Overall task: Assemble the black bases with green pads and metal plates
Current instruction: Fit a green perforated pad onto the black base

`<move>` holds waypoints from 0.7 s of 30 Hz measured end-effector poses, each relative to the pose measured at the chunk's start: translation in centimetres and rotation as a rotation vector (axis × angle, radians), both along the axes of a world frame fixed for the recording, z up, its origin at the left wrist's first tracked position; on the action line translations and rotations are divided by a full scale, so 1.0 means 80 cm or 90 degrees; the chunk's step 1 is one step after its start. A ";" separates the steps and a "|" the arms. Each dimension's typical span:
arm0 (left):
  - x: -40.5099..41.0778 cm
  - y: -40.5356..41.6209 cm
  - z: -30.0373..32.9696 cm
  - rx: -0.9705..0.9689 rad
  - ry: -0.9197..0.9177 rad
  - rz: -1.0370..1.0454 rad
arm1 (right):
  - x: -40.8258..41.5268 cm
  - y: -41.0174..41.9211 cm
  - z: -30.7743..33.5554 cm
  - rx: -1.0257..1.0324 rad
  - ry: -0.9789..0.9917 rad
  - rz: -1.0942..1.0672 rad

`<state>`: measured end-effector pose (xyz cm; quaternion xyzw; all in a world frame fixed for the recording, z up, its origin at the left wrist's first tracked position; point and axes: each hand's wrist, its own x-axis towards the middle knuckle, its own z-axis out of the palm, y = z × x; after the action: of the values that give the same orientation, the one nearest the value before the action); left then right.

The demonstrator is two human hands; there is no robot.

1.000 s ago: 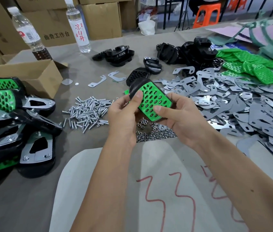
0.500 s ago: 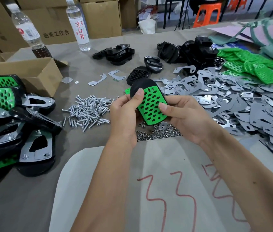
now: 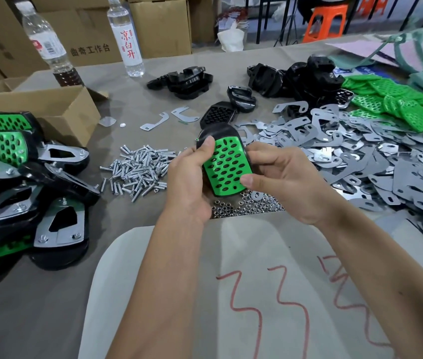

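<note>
My left hand (image 3: 188, 182) and right hand (image 3: 286, 181) both grip one black base (image 3: 218, 132) with green pad (image 3: 227, 168) pressed on, above nuts (image 3: 246, 206). Screws (image 3: 140, 169) left, metal plates (image 3: 360, 156) right on tabletop (image 3: 36, 307).

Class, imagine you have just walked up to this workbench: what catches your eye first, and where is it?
Centre stage, the left hand and right hand grip a black base with a green pad pressed onto it. Right of them sprawls a heap of metal plates; at the left edge, finished assemblies pile up.
</note>
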<state>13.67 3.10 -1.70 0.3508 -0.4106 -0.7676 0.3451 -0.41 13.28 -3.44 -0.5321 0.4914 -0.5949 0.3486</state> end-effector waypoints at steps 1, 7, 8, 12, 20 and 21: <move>0.001 0.000 0.001 -0.019 0.008 0.007 | 0.000 -0.001 -0.001 -0.001 0.001 -0.009; 0.000 0.007 0.000 -0.096 -0.027 0.059 | 0.005 -0.002 -0.005 0.021 0.054 0.013; 0.000 0.006 0.000 -0.095 -0.022 0.076 | 0.009 -0.005 -0.005 0.020 0.053 0.006; 0.017 -0.014 0.003 -0.054 -0.003 0.166 | 0.030 -0.027 0.004 0.049 0.047 -0.093; 0.085 -0.071 0.001 -0.029 -0.005 0.460 | 0.074 -0.098 0.019 0.138 0.624 -0.132; 0.089 -0.074 -0.001 -0.023 -0.002 0.486 | 0.084 -0.108 0.021 0.159 0.670 -0.109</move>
<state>20.81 -2.80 -1.74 0.4733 -0.2642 -0.5764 0.6115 6.28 4.61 -1.75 -0.6707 0.7078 -0.2118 0.0663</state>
